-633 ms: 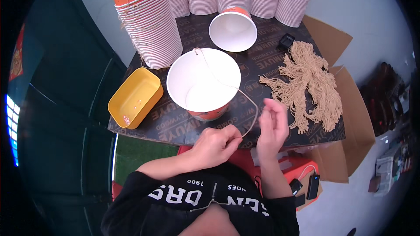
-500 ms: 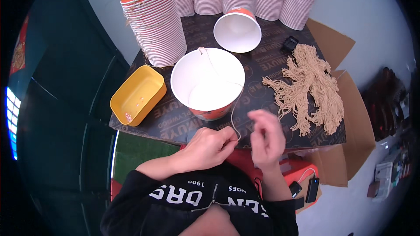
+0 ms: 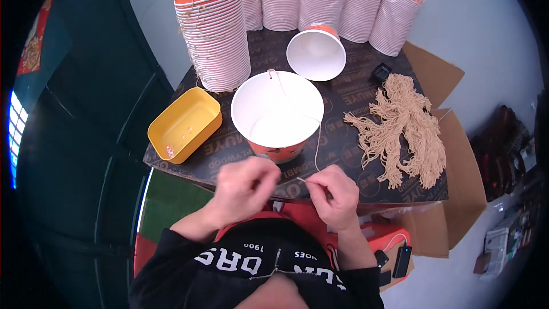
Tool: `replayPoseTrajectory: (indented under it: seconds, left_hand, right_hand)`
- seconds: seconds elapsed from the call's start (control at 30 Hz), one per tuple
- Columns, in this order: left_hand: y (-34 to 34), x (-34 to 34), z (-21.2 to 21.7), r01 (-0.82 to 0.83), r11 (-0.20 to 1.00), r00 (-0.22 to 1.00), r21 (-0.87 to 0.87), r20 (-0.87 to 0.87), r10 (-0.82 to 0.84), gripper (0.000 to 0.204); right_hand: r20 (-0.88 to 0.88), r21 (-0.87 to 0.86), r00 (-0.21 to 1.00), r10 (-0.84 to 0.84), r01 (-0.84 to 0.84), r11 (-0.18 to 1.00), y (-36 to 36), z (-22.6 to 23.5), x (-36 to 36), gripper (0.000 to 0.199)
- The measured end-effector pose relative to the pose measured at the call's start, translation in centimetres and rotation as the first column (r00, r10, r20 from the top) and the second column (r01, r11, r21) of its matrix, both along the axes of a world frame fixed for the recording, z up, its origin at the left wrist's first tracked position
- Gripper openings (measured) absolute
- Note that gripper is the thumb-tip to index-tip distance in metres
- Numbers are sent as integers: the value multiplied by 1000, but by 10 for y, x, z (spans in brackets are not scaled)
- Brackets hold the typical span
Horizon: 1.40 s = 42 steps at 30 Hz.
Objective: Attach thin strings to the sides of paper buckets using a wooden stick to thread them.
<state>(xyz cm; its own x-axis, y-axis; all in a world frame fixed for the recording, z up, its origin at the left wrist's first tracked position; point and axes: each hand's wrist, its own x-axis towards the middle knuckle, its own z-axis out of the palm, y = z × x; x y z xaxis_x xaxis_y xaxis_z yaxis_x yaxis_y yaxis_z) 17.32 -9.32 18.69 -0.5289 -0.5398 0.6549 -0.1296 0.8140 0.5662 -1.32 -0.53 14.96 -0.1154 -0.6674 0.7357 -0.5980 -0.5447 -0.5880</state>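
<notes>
At the edge of a dark table, right hand pinching a cord, left hand blurred, hold indiscernible, white-lined bucket beyond.

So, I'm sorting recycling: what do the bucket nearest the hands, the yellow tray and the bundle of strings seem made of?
Bucket: probably coated paperboard, smooth white inside, printed orange outside, with a thick rim. Yellow tray: likely moulded plastic, smooth, from its even colour and rounded corners. Bundle of strings: matte, limp tan strands, perhaps cotton or jute; fibre type unclear.
</notes>
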Motion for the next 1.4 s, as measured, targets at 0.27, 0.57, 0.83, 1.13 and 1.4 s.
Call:
replayPoseTrajectory:
  seconds: [0.27,0.57,0.83,1.13,1.4]
  left_hand:
    - [-30,12,6,-267,938,935,-221,176,308,41]
    - [-20,3,0,-162,964,966,-209,166,198,26]
    - [-7,4,10,-153,976,970,-153,165,178,31]
    - [-16,19,21,-207,957,972,-203,69,225,18]
    - [-21,18,25,-185,953,973,-241,89,211,13]
  right_hand:
    - [97,-156,975,-198,211,965,-1,-1,3,21]
    - [71,-177,951,-301,309,934,-9,-10,13,19]
    - [24,-147,949,-315,315,938,-14,-10,13,19]
    - [-2,-203,952,-307,300,932,-21,-7,10,19]
    - [-25,-201,954,-297,287,937,-22,-5,11,17]
